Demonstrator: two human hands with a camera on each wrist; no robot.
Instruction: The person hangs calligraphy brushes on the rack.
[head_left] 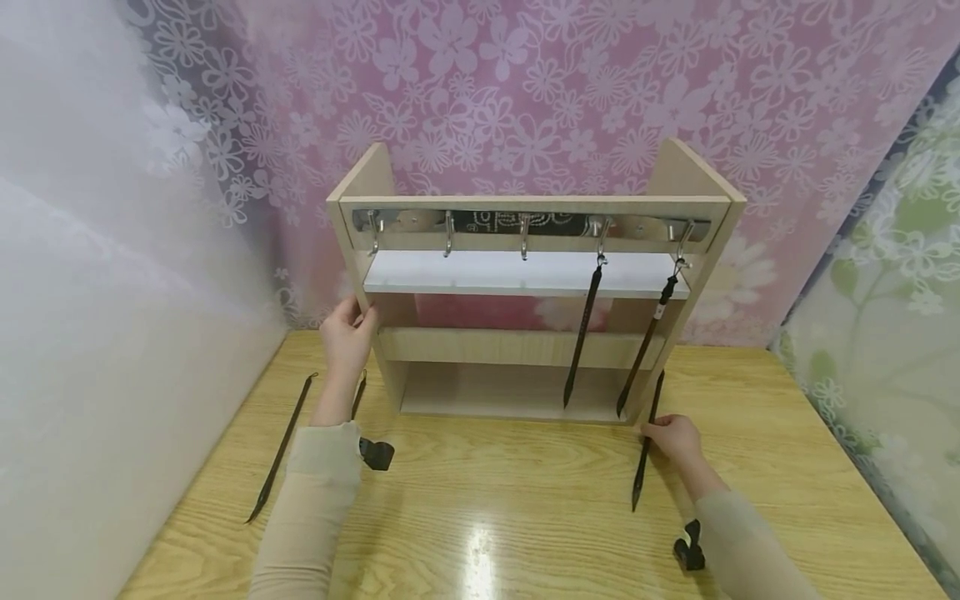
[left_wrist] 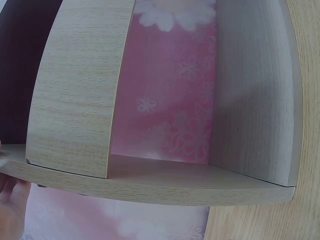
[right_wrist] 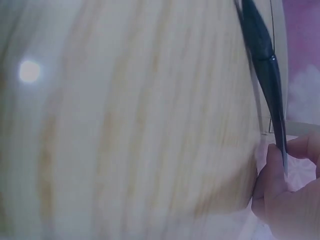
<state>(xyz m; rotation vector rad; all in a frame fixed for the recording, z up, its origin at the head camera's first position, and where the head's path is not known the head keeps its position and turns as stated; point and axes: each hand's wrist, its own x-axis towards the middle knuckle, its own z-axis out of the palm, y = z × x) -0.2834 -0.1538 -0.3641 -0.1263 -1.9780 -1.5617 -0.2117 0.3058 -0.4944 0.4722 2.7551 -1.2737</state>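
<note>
A small wooden shelf (head_left: 502,347) stands upright on the table, with a metal hook rail (head_left: 427,222) across its top front. My left hand (head_left: 347,337) grips the edge of its left side panel; in the left wrist view only part of that hand (left_wrist: 11,210) shows at the panel. Beside the shelf's lower right corner, my right hand (head_left: 677,437) pinches a dark calligraphy brush (head_left: 641,475) between thumb and fingers. Its thick tip end points toward me, as the brush (right_wrist: 270,82) also shows in the right wrist view. Two more brushes hang from the right hooks: one brush (head_left: 582,342) and another (head_left: 645,350).
On the table (head_left: 480,492) at the left lies another brush (head_left: 283,450), and a further brush (head_left: 360,394) is partly hidden behind the left forearm. Three hooks on the left carry nothing. A flowered pink backdrop (head_left: 510,100) rises behind the shelf, with a pale wall on the left.
</note>
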